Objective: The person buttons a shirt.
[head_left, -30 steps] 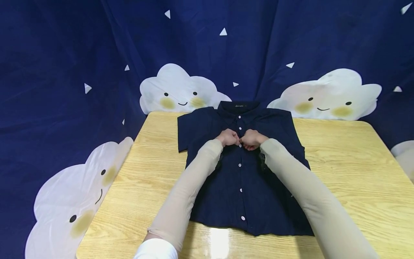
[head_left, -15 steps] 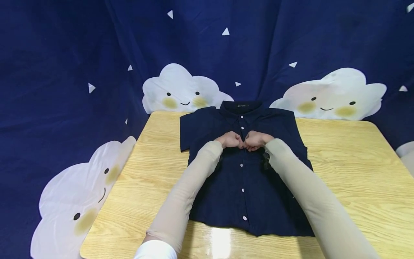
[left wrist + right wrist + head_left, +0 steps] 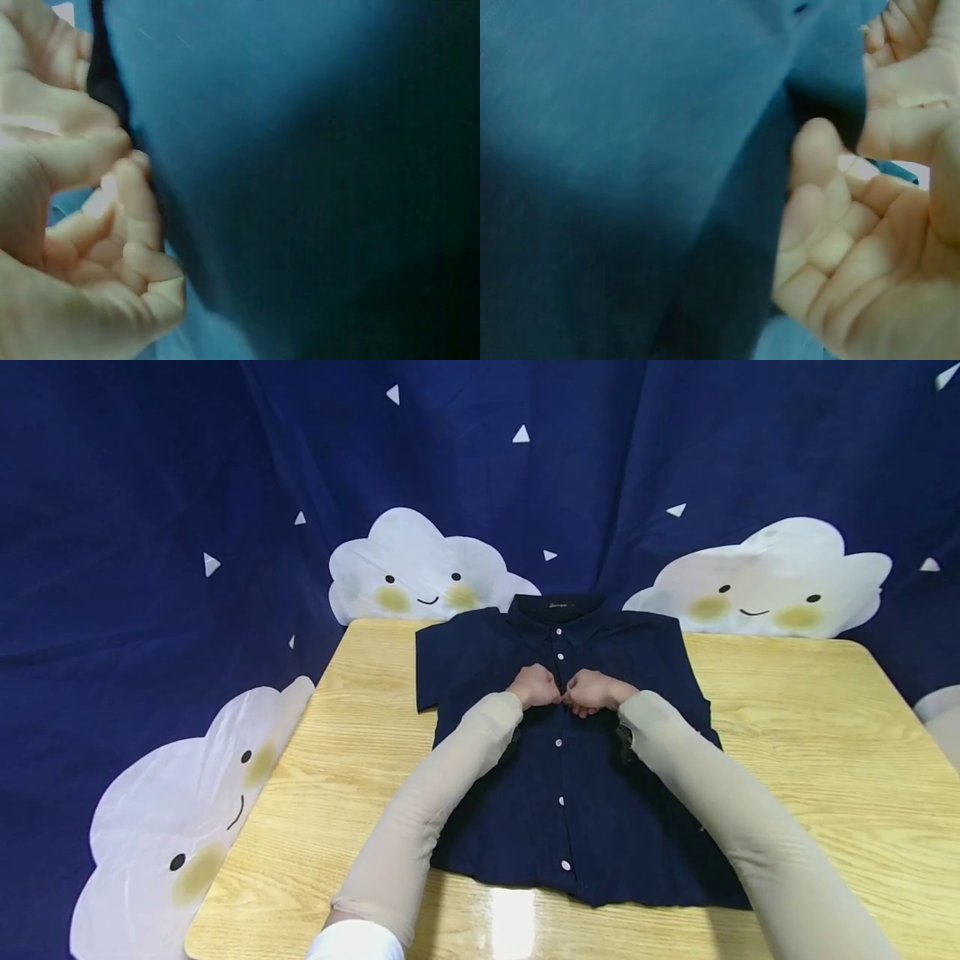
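Note:
A navy short-sleeved button-up shirt [image 3: 510,793] lies front up, collar at the far side. White buttons such as the lower button [image 3: 566,865] run down its placket. My left hand [image 3: 536,686] pinches the placket edge at chest height. Facing it, my right hand [image 3: 594,692] pinches the cloth too, and the fingertips of both nearly meet. In the left wrist view, the curled left hand [image 3: 82,247] has thumb and finger at the cloth edge. In the right wrist view, the right hand [image 3: 877,240] grips a raised fold. Any button between the fingertips is hidden.
The shirt lies on a light wooden table [image 3: 360,735]. Behind and left of it hangs a dark blue curtain [image 3: 450,443] with white triangles and smiling clouds. Beige sleeves [image 3: 442,793] cover both forearms, crossing over the shirt.
The white button seen between the hands a second ago is now hidden by the fingers. Both hands stay on the placket with small finger shifts. The head view has shifted slightly.

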